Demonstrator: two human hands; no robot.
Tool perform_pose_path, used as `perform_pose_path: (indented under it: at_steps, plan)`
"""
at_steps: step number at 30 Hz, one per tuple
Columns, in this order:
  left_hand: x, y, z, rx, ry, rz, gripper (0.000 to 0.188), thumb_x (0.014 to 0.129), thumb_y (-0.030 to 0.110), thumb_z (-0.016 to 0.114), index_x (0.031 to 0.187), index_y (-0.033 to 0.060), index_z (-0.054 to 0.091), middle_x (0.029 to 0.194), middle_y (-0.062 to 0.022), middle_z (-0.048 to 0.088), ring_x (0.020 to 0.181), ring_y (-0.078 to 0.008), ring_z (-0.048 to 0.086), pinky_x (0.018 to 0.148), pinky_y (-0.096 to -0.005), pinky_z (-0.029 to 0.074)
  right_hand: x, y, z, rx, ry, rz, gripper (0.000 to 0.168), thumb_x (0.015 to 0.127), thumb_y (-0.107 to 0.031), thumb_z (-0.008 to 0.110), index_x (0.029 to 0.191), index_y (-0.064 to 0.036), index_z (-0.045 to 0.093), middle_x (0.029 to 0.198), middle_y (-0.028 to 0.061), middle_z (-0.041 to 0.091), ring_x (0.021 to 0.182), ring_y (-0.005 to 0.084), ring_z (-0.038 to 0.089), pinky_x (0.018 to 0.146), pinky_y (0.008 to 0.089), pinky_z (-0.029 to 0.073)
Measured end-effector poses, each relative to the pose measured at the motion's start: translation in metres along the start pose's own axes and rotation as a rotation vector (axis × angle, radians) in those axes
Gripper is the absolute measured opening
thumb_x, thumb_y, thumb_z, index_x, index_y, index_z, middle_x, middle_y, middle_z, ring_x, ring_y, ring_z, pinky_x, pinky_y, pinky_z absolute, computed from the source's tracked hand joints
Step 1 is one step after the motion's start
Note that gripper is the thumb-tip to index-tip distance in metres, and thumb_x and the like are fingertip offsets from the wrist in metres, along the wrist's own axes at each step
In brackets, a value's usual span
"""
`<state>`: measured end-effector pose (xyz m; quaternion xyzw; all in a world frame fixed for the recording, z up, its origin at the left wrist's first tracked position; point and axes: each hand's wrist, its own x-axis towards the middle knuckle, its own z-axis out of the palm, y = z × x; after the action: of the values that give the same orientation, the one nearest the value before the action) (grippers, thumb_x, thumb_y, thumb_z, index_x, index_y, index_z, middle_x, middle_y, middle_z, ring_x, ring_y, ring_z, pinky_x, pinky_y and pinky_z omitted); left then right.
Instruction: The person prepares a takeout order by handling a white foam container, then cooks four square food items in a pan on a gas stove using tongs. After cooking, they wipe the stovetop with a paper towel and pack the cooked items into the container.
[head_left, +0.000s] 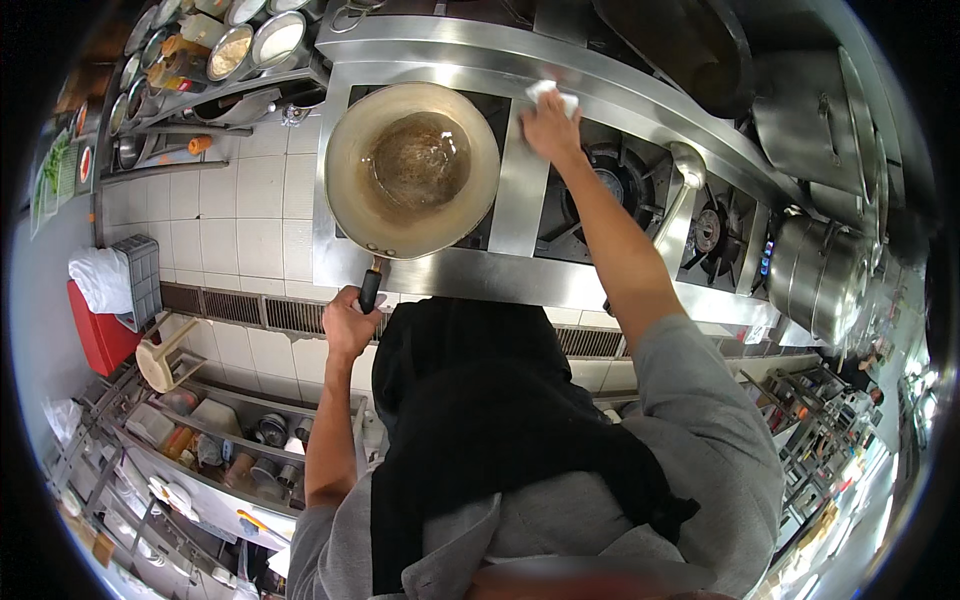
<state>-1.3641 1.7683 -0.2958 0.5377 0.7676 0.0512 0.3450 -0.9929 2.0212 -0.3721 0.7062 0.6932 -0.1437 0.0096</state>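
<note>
My left hand (351, 321) grips the black handle (369, 291) of a large metal wok (346, 180). The wok sits over the left burner, with shiny liquid pooled in its brownish bottom. Farther up and to the right, my right hand (553, 129) presses a crumpled white cloth or paper (555, 96) against the raised steel back ledge of the stove (510, 180). My right forearm crosses above the middle gas burner (604, 180). To the right of that arm, a steel ladle (686, 176) lies across the stove top.
Big lidded steel pots (814, 277) stand at the right end. A dark wok (690, 60) leans behind the stove. Bowls of powder (279, 41) fill the upper-left rack. A beige stool (161, 364) and red bin (97, 330) stand lower left. Another person (859, 371) is far right.
</note>
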Motion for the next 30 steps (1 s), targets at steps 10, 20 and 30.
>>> perform_pose_path:
  at_steps: [10, 20, 30]
  plan:
    - [-0.013, -0.02, -0.009, -0.147, 0.097, 0.047, 0.019, 0.061, 0.012, 0.072, 0.07, 0.001, 0.061, 0.069, -0.015, 0.059, 0.063, -0.0344, 0.059, 0.062, -0.0402, 0.046, 0.0, 0.065, -0.011, -0.226, -0.051, 0.006, 0.05, 0.096, -0.028, 0.038, 0.139, -0.002, 0.035, 0.149, 0.0173, 0.031, 0.139, 0.03, 0.029, 0.111, 0.0606, 0.019]
    - [-0.058, -0.038, -0.048, -0.311, 0.177, -0.083, 0.013, 0.063, 0.002, 0.066, 0.074, -0.0017, 0.06, 0.064, -0.0117, 0.054, 0.058, -0.0191, 0.05, 0.059, -0.0334, 0.044, 0.041, -0.049, 0.015, -0.127, -0.05, -0.216, 0.056, 0.099, -0.033, 0.032, 0.128, 0.013, 0.042, 0.138, 0.0328, 0.039, 0.128, 0.0445, 0.038, 0.111, 0.0446, 0.028]
    - [-0.13, -0.054, -0.075, -0.519, 0.295, -0.272, 0.007, 0.069, -0.003, 0.063, 0.071, -0.0027, 0.057, 0.065, -0.0004, 0.051, 0.062, -0.0072, 0.046, 0.057, -0.0234, 0.04, 0.101, -0.255, 0.034, 0.088, -0.132, -0.699, 0.042, 0.096, -0.027, 0.04, 0.121, 0.0, 0.059, 0.14, 0.023, 0.043, 0.134, 0.0366, 0.035, 0.112, 0.0418, 0.027]
